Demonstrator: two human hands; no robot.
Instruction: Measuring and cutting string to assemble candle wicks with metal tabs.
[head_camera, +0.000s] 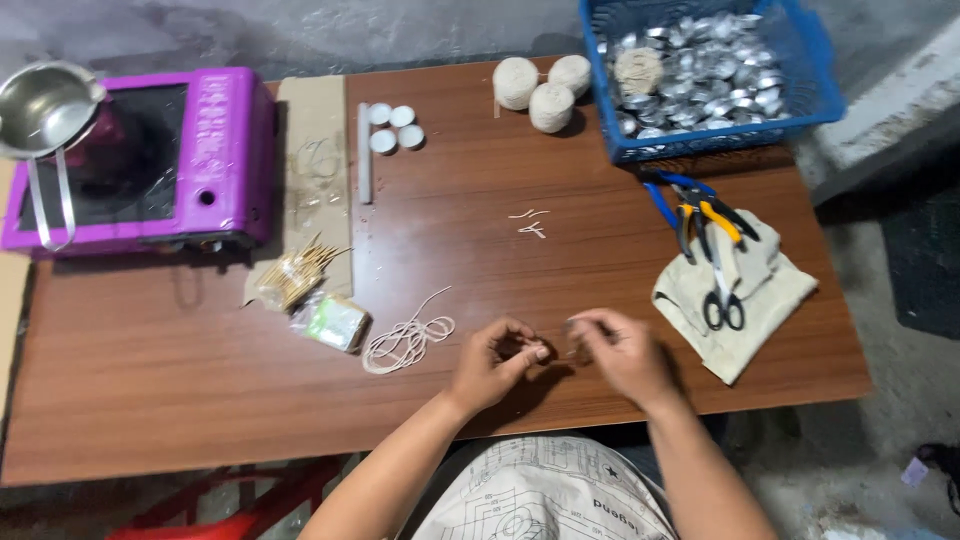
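My left hand (497, 362) and my right hand (624, 352) hover close together over the front of the brown wooden table (200, 380). Fingertips of both hands pinch something very small between them; it is too small and blurred to name. A loose coil of white string (408, 340) lies just left of my left hand. A few short white string pieces (530, 222) lie in the table's middle.
A beige cloth (745, 300) at the right carries scissors (720, 290) and pliers (700, 210). A blue basket (815, 90) of small metal cups stands back right, three string balls (545, 90) beside it. Three white tealights (395, 127), toothpicks (295, 275), a purple hotplate (220, 150) and a steel pot (45, 105) sit left.
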